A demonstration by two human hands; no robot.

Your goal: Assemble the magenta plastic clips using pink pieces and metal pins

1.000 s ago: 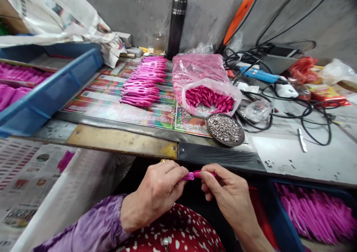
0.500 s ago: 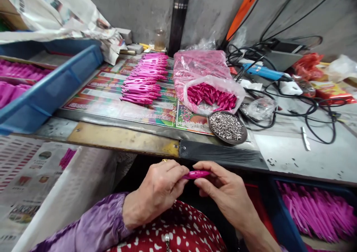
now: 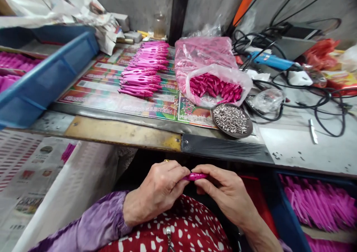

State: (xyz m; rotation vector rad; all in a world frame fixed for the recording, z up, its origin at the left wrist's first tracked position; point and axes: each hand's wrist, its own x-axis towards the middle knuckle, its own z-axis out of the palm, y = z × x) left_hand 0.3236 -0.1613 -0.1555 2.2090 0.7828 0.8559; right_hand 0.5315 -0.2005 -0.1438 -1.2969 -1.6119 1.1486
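Both hands meet just below the table's front edge, pinching one small pink plastic piece (image 3: 195, 176) between them. My left hand (image 3: 157, 190) grips its left end with closed fingers and wears a ring. My right hand (image 3: 223, 194) pinches the right end. On the table lies a row of assembled pink pieces (image 3: 145, 68) on a printed sheet. A clear bag of dark pink caps (image 3: 214, 88) stands open beside it. A round dish of small metal pins (image 3: 231, 120) sits near the edge.
A blue crate (image 3: 50, 77) of pink parts stands at the left, another blue bin (image 3: 318, 203) of pink parts low at the right. Tangled black cables (image 3: 306, 96), a blue tool (image 3: 272, 61) and a dark flask (image 3: 178, 14) lie toward the back. Newspaper (image 3: 25, 162) covers the lower left.
The two separate pink parts held a second ago now read as one joined piece. My hands stay close together; the view has tilted slightly down.
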